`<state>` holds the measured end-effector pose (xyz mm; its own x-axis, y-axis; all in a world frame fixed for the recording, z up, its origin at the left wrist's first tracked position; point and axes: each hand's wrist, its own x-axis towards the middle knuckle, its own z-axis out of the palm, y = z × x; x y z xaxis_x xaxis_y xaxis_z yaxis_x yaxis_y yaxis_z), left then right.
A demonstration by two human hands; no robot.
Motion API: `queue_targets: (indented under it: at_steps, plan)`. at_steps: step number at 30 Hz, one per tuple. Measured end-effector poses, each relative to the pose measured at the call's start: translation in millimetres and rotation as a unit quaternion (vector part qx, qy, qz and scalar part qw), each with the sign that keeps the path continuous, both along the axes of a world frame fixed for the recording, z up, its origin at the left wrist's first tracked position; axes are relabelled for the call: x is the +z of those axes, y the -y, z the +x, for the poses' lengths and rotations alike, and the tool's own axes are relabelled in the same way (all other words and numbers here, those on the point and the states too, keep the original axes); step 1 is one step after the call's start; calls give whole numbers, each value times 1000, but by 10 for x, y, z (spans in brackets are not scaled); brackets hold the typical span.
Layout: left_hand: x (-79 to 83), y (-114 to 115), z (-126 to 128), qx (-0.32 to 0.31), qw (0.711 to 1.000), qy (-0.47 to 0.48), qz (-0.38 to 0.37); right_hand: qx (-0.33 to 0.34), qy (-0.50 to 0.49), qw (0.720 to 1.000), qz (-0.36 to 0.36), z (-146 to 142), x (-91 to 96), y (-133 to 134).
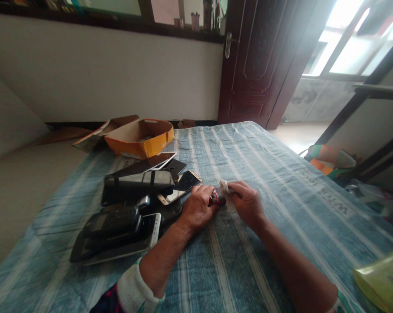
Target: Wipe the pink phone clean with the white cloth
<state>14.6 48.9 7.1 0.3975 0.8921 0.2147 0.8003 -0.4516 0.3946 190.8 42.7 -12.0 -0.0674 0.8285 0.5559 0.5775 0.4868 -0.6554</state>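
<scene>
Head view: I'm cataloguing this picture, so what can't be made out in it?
All in the head view:
- Small red device: one end hidden by the left hand.
- White wad: partly covered by the right hand; cloth or paper, too small to tell.
- Orange box: most of its bottom hidden by its near wall.
- Yellow object: cut off by the right edge.

Blue-grey cloth [281,174] w/ pale stripes, a bit creased, covers a flat top (tbl or bed, can't tell), w/ lettering [341,208] nr its R edge. On L side: overlapping pile [113,221] of phones/tablets, mostly dark, incl. a big dark tablet [80,244] at the near end & a gold-edged phone [187,180] twd the middle; just behind, at far L corner, an open orange box [160,145]. Nr R corner: yellow item [383,280], partly cut off.
</scene>
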Motion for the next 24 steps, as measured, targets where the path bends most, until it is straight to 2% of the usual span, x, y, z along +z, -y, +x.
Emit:
queue_targets:
  at_steps: [4,7,12,17,20,24]
  plan:
    - [7,5,7,-2,1000,3,7,-30,187,982,-4,-1,20,29]
    - [18,11,11,-1,1000,4,4,-33,269,962,-44,52,116,69]
    - [23,17,12,3,1000,4,-1,21,294,951,-95,87,266,128]
    - [17,16,9,-1,1000,1,4,55,301,943,-129,117,304,130]
    - [11,13,6,-1,1000,-4,2,47,311,941,-128,136,281,109]
    - [-1,9,5,2,1000,-2,3,-1,313,945,-96,109,230,91]
